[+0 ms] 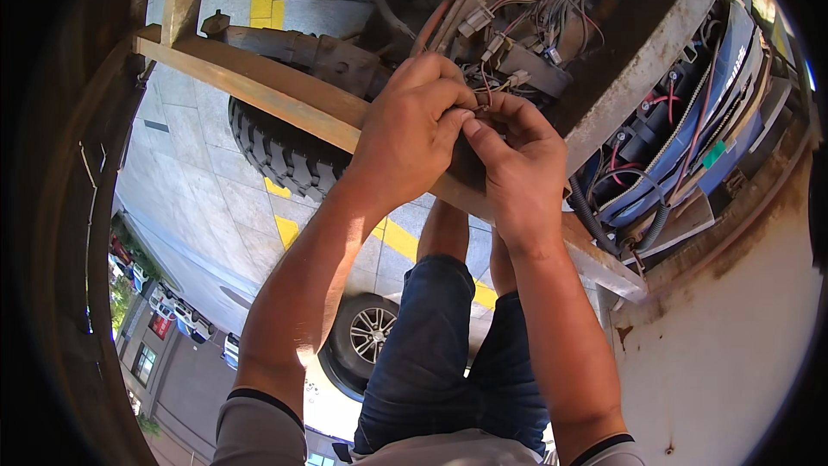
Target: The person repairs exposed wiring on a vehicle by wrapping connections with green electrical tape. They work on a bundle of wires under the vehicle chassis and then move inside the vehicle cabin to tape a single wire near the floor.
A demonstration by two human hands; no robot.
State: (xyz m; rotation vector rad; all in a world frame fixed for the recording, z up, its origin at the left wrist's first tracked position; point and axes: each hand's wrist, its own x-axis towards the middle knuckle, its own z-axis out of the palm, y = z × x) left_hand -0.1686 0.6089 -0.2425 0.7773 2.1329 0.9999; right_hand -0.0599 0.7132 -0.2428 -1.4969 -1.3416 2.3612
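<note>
My left hand (414, 125) and my right hand (522, 155) meet above a rusty frame bar, thumbs and forefingers pinched close together. A thin reddish wire (486, 91) runs up from between the fingertips, and both hands appear to grip it. Its end is hidden behind my fingers. Just beyond lies a tangle of wiring with pale plug connectors (476, 21), part of a loom of many thin wires (552, 0). A thicker red cable (438, 17) passes behind my left hand.
A rusty steel bar (259, 86) crosses below my hands; a wide metal beam (655, 43) slants at the right. Beyond it are batteries with red cables (664, 99) and a blue panel (724, 95). A knobbly tyre (280, 151) stands on the tiled floor (185, 151). Behind me is a car wheel (371, 334).
</note>
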